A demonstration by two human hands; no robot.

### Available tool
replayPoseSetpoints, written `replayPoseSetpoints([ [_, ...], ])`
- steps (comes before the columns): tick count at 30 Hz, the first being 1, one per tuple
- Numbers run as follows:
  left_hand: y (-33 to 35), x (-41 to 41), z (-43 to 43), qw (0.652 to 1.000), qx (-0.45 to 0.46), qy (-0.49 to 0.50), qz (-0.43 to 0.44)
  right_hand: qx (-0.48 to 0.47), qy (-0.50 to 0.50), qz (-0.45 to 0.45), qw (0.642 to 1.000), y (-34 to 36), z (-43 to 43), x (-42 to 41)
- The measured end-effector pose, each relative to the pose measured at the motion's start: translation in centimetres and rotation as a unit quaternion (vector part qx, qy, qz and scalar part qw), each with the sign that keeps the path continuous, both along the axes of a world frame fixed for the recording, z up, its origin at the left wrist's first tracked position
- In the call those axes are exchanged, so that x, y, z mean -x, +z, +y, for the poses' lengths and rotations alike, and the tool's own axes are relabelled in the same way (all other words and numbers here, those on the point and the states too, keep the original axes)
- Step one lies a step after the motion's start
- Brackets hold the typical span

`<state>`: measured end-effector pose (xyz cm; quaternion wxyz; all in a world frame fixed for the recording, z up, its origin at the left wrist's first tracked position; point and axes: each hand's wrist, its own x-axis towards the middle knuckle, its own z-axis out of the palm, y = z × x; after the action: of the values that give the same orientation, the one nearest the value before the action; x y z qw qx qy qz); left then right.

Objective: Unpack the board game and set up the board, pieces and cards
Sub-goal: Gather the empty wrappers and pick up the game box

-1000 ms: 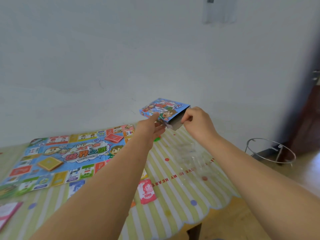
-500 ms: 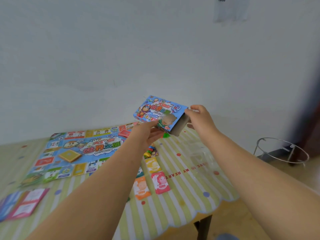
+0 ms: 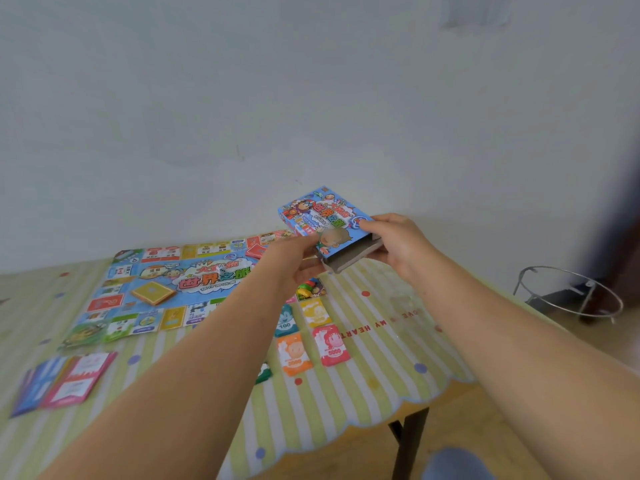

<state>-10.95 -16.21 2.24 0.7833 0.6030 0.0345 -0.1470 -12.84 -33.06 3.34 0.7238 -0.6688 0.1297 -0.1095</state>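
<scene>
I hold the blue game box (image 3: 322, 221) in the air above the table's far right part, its open grey end toward me. My left hand (image 3: 294, 259) grips its near left corner and my right hand (image 3: 398, 245) grips its right side. The game board (image 3: 166, 292) lies unfolded on the table at the left, with a yellow card stack (image 3: 152, 292) and a red card stack (image 3: 258, 251) on it. Small coloured pieces (image 3: 308, 287) sit by the board's right edge. Paper money notes (image 3: 313, 337) lie in rows below them. Pink and blue cards (image 3: 65, 382) lie at the near left.
The table carries a striped green and white cloth (image 3: 374, 362) with a scalloped front edge. A clear plastic wrapper (image 3: 401, 303) lies on the cloth at the right. A round metal stand (image 3: 571, 296) is on the floor to the right. A white wall rises behind.
The view has swung left and down, bringing more of the board, money and near-left cards into sight. The box stays in both hands and has tilted so more of its printed top shows.
</scene>
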Motion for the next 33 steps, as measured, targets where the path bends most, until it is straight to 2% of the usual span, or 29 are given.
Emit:
replayPoseSetpoints([
  [1,-0.1,-0.1,0.0,1.0,-0.001,0.01,0.0,0.043,-0.008,0.009,0.999,-0.1,-0.1,0.0],
  [3,-0.4,-0.3,-0.1,0.999,-0.009,0.036,0.005,0.211,-0.048,0.044,0.975,-0.3,-0.9,0.0],
  [6,-0.9,-0.8,0.0,0.997,-0.018,0.073,0.019,0.457,-0.073,0.135,0.876,-1.3,-2.7,0.4],
  [8,-1.2,-1.1,0.1,0.996,-0.018,0.086,0.025,0.533,-0.057,0.218,0.815,-2.3,-3.7,0.9],
  [11,-1.6,-1.5,0.2,0.994,-0.014,0.103,0.025,0.554,-0.028,0.281,0.783,-3.5,-4.8,1.4],
  [16,-2.2,-1.5,0.0,0.994,-0.019,0.104,0.003,0.564,0.031,0.317,0.761,-4.6,-4.6,1.7],
  [22,-2.7,-1.4,-0.2,0.994,-0.006,0.112,0.002,0.576,0.039,0.319,0.751,-5.1,-3.8,1.6],
  [27,-2.8,-1.6,-0.1,0.993,-0.008,0.121,0.015,0.574,0.02,0.307,0.759,-4.8,-3.7,1.9],
  [33,-2.8,-2.4,0.6,0.986,-0.052,0.155,0.018,0.555,-0.048,0.249,0.792,-4.0,-3.4,2.2],
])
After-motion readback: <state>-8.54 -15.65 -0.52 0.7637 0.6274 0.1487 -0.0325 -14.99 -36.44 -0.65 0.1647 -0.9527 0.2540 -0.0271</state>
